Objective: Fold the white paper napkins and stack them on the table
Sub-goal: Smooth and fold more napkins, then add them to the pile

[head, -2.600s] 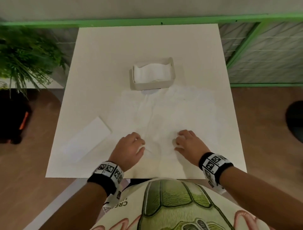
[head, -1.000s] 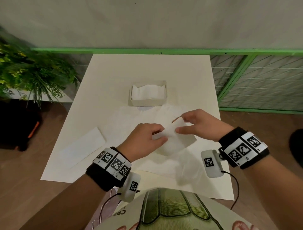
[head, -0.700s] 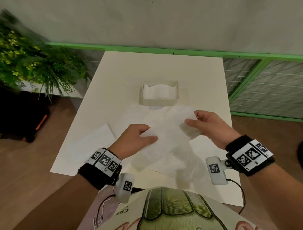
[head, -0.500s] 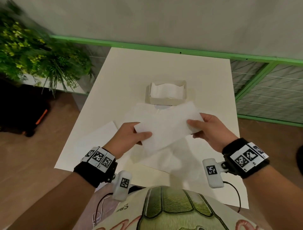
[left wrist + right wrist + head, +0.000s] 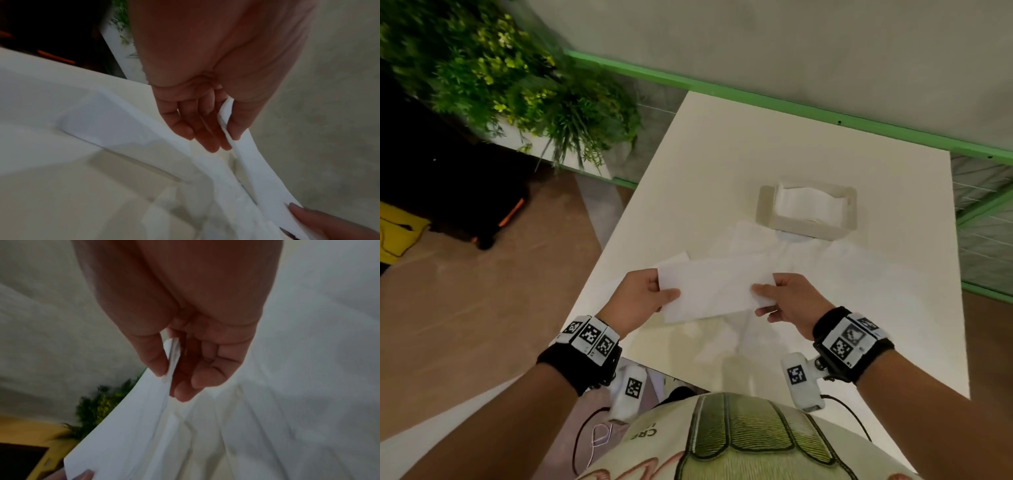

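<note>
So from where I'm watching, the big change is on the square off-white desk [image 5: 726, 150]: 2.6 s back both hands were flat down on it, pressing a napkin that lay spread open, and now that napkin's a long folded white paper strip [image 5: 714, 289] held up in the air over the near half of the desk. Over the last second it went from a crumpled half-fold to this tidy band, so I'd say the folding on this one is basically done and what's left is setting it down

There's another white paper sheet lying open on the desk [image 5: 832, 270] right under the held one, so more to fold I guess. The earlier folded white napkin [image 5: 677, 257] sits at the left edge of the desk, mostly hidden behind the held strip now, whereas before it was in plain view. My bet is the strip goes on top of it. The cream rectangular napkin holder [image 5: 806, 210] with its white refill hasn't moved

Grip state: left hand [image 5: 642, 301] pinches the left end between thumb and fingers, right hand [image 5: 789, 301] pinches the right end the same way. The head view has also swung left, more of the green plant showing
</note>
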A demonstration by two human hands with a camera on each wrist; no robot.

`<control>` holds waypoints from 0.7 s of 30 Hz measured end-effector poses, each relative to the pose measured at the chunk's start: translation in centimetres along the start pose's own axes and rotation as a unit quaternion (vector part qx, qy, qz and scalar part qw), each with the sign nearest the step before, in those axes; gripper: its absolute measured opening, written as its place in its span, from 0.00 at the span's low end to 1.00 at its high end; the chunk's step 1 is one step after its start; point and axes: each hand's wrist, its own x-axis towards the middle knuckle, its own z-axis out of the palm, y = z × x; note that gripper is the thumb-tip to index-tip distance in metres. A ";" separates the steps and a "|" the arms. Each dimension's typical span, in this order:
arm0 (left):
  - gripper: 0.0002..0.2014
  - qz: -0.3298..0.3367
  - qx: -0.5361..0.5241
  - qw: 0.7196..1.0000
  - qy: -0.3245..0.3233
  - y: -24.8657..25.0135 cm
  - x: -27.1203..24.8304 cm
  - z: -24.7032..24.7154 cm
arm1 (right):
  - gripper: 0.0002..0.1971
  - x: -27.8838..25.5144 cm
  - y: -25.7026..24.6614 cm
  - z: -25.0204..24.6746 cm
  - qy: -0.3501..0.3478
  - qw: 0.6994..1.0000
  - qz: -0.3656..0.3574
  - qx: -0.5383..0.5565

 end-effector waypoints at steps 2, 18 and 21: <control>0.08 -0.025 0.018 0.999 0.008 -2.1 0.1 -2.0 | 0.07 1.7 0.6 2.6 -0.017 0.999 0.031 -0.027; 0.09 -0.103 0.073 0.989 0.076 -8.6 3.4 -8.7 | 0.06 10.2 -0.5 12.7 0.012 0.969 0.044 -0.244; 0.04 -0.106 0.061 0.990 0.072 -8.6 3.7 -8.9 | 0.09 10.2 -0.2 12.7 0.039 0.971 0.012 -0.236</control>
